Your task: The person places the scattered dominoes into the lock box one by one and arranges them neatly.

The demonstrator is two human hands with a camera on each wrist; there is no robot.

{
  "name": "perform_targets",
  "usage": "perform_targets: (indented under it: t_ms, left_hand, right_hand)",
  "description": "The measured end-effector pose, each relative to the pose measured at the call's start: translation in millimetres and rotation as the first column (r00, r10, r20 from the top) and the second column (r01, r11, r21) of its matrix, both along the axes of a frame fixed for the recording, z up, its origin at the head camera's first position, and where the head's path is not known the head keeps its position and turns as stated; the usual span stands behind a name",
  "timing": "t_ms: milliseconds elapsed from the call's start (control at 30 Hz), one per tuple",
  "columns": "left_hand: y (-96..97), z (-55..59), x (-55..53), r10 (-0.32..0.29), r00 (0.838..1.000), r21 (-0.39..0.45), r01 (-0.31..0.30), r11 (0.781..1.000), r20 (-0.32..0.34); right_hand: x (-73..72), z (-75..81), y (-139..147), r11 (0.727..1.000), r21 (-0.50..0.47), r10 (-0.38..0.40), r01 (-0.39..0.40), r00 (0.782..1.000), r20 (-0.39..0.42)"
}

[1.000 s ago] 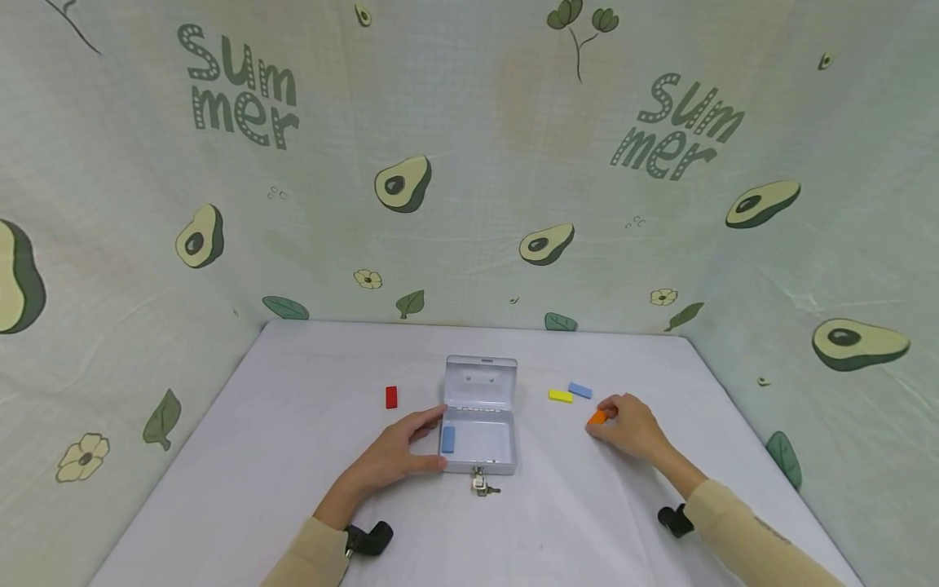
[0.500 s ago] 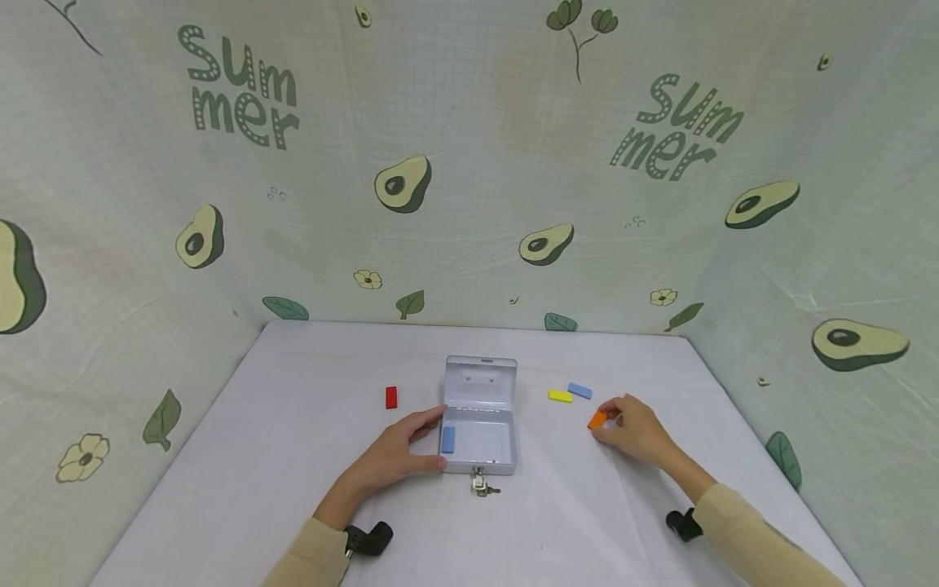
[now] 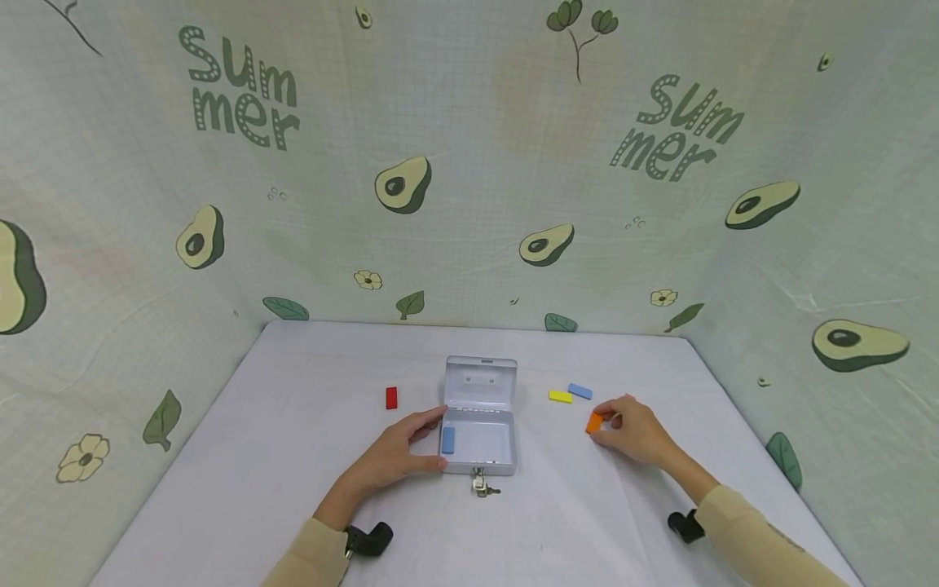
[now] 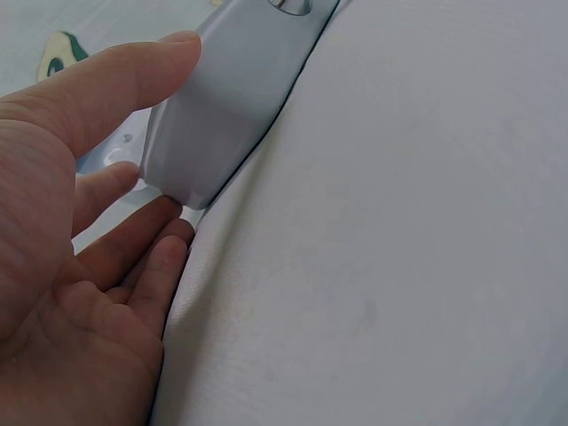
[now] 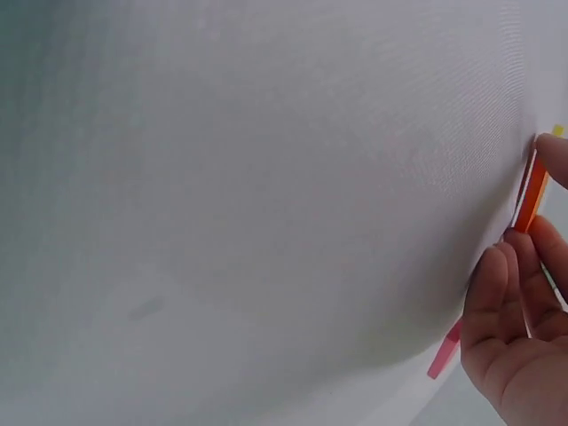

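Note:
A small grey metal cash box [image 3: 504, 440] stands with its lid [image 3: 480, 383] raised; a blue block [image 3: 448, 440] lies inside against the left wall. Keys [image 3: 484, 489] hang from the lock at its front. My left hand [image 3: 396, 447] rests against the box's left side, thumb at the front corner and index fingertip at the back one. Between thumb and fingers my right hand [image 3: 634, 430] pinches an orange block [image 3: 594, 422], low over the cloth. In the right wrist view, a pink block [image 5: 444, 353] lies beyond the fingers, partly hidden by them.
A yellow block [image 3: 561, 397] and another blue block [image 3: 580, 391] lie close together right of the box. Left of it lies a red block [image 3: 392, 398]. The white cloth-covered table [image 3: 293, 456] ends at patterned fabric walls [image 3: 469, 269] behind and on both sides.
The orange block has tilted more upright in my right hand, whose wrist has shifted slightly right. My left hand and the box have stayed put.

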State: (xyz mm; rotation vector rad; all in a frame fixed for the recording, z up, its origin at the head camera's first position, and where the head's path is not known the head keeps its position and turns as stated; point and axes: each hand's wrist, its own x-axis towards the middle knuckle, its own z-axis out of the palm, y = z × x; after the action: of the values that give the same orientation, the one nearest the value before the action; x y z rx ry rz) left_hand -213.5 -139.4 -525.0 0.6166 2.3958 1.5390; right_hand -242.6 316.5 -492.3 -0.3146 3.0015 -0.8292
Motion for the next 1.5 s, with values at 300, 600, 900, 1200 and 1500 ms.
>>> perform_targets:
  t_ms: [300, 600, 900, 1200, 1500]
  left_hand:
    - [0.2, -0.5, -0.1, 0.0, 1.0, 0.007, 0.0, 1.0, 0.007]
    - [-0.6, -0.6, -0.3, 0.001, 1.0, 0.006, -0.001, 1.0, 0.001]
    - [-0.8, -2.7, -0.7, 0.003, 1.0, -0.003, -0.003, 1.0, -0.003]
    - [-0.6, -1.7, -0.4, 0.001, 1.0, 0.014, -0.001, 1.0, 0.005]
    - [0.0, 0.8, 0.5, -0.001, 1.0, 0.014, 0.001, 1.0, 0.006]
  right_hand:
    - [2.7, 10.3, -13.0, 0.998, -0.046, 0.053, -0.053, 0.999, 0.009]
    - [7.6, 29.8, -40.2, 0.987, -0.078, 0.138, -0.139, 0.99, -0.014]
    - [11.3, 39.5, -68.2, 0.967, -0.096, 0.235, -0.237, 0.971, -0.033]
    - [10.9, 49.5, -95.2, 0.94, -0.091, 0.324, -0.329, 0.944, -0.064]
    - [8.9, 54.0, -117.5, 0.927, -0.078, 0.361, -0.368, 0.929, -0.085]
